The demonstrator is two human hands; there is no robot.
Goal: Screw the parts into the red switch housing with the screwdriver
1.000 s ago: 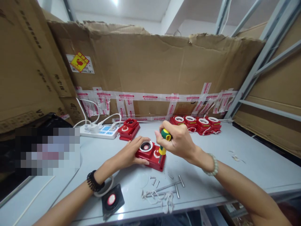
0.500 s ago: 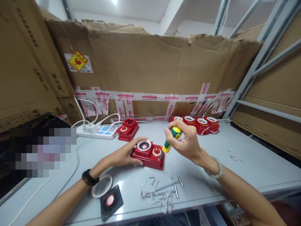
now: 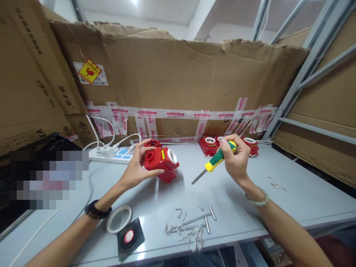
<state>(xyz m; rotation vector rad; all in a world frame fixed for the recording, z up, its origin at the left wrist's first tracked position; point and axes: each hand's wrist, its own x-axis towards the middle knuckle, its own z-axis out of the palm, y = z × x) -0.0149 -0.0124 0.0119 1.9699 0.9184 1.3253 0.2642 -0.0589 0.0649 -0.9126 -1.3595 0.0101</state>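
My left hand point(image 3: 137, 163) grips a red box-shaped housing point(image 3: 164, 171), tipped up so its white ring faces right; a yellow label shows on its side. Behind it, partly hidden, sits another red housing point(image 3: 153, 144). In my right hand point(image 3: 236, 155) is a screwdriver point(image 3: 215, 162) with a green and yellow handle, its tip pointing down-left, apart from the housing. Several screws point(image 3: 180, 214) and T-handled metal rods point(image 3: 198, 219) lie in front. Nearer my left forearm are a white ring point(image 3: 119, 219) and a black square part with a red and white centre point(image 3: 130, 237).
More red housings point(image 3: 208, 146) with white rings stand at the back right, partly behind my right hand. A white power strip point(image 3: 122, 152) with plugged cables lies back left. Cardboard point(image 3: 178, 74) walls the table's rear; a metal rack point(image 3: 303, 78) rises at right.
The red housing has gone from lying flat to tipped up, shifting left and back in my left hand. My right hand has drawn the screwdriver away from it to the right.
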